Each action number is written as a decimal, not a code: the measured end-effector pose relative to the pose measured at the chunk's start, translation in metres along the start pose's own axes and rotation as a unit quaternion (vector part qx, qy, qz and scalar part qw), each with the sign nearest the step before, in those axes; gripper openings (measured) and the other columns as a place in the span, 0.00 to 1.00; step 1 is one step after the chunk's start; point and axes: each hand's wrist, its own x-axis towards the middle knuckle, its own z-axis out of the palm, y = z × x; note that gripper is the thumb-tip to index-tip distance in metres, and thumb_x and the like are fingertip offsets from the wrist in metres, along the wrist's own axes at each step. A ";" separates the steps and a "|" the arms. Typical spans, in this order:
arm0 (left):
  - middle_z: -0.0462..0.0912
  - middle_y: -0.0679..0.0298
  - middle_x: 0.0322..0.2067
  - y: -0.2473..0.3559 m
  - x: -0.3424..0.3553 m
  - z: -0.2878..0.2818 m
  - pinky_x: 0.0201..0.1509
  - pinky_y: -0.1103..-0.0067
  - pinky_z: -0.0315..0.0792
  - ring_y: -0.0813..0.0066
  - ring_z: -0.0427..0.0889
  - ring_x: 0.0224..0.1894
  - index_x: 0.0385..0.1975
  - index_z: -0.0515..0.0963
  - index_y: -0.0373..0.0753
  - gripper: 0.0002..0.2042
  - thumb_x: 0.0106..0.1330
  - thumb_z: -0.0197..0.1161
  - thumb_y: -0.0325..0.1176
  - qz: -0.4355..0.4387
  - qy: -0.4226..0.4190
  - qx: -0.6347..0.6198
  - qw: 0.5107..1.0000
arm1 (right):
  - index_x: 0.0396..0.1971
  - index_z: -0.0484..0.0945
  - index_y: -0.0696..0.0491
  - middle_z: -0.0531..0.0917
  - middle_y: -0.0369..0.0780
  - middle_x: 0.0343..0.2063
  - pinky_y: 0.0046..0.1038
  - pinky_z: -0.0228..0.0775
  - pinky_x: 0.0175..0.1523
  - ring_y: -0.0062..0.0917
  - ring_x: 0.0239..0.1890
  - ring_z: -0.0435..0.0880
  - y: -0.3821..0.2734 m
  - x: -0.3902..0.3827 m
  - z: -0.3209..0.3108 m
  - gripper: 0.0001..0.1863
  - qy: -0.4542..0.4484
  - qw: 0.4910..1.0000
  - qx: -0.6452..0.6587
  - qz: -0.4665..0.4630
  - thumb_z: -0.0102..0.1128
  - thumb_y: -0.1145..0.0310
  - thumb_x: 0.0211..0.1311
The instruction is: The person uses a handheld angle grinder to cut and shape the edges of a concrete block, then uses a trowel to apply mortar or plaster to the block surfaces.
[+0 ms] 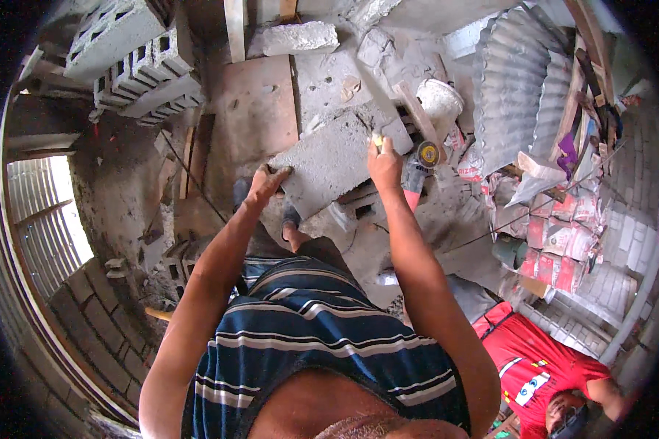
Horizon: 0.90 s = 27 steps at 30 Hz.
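A grey rough concrete slab (322,164) lies tilted at an angle in front of me over loose blocks. My left hand (269,179) grips its left corner with curled fingers. My right hand (383,159) is closed on a small pale yellow object (378,139) at the slab's right side, too small to identify. Just right of that hand lies an angle grinder (425,161) with a yellow-centred disc and a red-and-grey body. A dark cut or crack runs across the slab near my right hand. My feet show below the slab's left end.
Hollow blocks (143,66) are stacked back left. A plywood board (252,95), white bucket (439,99), corrugated sheets (512,88) and cement bags (560,234) surround the work spot. A co-worker in a red shirt (534,351) is at lower right. A rod (194,175) lies at left.
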 end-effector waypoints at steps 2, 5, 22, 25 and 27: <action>0.82 0.59 0.36 0.010 -0.006 0.010 0.25 0.77 0.79 0.73 0.81 0.33 0.48 0.75 0.28 0.24 0.59 0.70 0.41 -0.014 0.023 0.016 1.000 | 0.37 0.74 0.57 0.82 0.55 0.25 0.49 0.72 0.35 0.54 0.31 0.82 0.023 0.001 0.010 0.19 -0.047 0.992 -0.117 0.002 0.52 0.53 0.67; 0.82 0.59 0.35 -0.006 -0.003 0.001 0.25 0.76 0.78 0.73 0.81 0.32 0.46 0.75 0.28 0.23 0.60 0.70 0.41 0.001 0.043 -0.026 0.999 | 0.38 0.73 0.57 0.83 0.55 0.30 0.49 0.73 0.38 0.53 0.34 0.83 -0.014 0.017 0.001 0.21 -0.040 0.998 -0.040 0.026 0.54 0.50 0.66; 0.83 0.58 0.36 -0.005 0.005 0.005 0.29 0.72 0.80 0.69 0.83 0.33 0.48 0.74 0.27 0.24 0.59 0.70 0.40 0.010 0.003 -0.014 1.000 | 0.34 0.75 0.57 0.82 0.55 0.26 0.49 0.73 0.36 0.54 0.33 0.82 0.012 0.010 0.012 0.18 -0.073 0.991 -0.106 0.018 0.54 0.54 0.67; 0.83 0.58 0.35 -0.013 0.003 -0.002 0.29 0.74 0.79 0.70 0.82 0.32 0.47 0.75 0.26 0.24 0.59 0.70 0.40 0.020 0.029 -0.033 0.999 | 0.34 0.75 0.57 0.82 0.56 0.26 0.49 0.73 0.36 0.54 0.32 0.82 -0.026 0.027 0.000 0.19 -0.012 1.000 0.002 -0.006 0.55 0.54 0.67; 0.83 0.59 0.35 -0.016 0.002 -0.004 0.29 0.75 0.78 0.71 0.82 0.32 0.46 0.76 0.27 0.24 0.59 0.71 0.40 0.017 0.033 -0.038 0.999 | 0.33 0.75 0.58 0.82 0.56 0.26 0.49 0.73 0.36 0.54 0.32 0.82 -0.034 0.023 -0.004 0.19 0.010 0.999 0.017 -0.037 0.55 0.53 0.67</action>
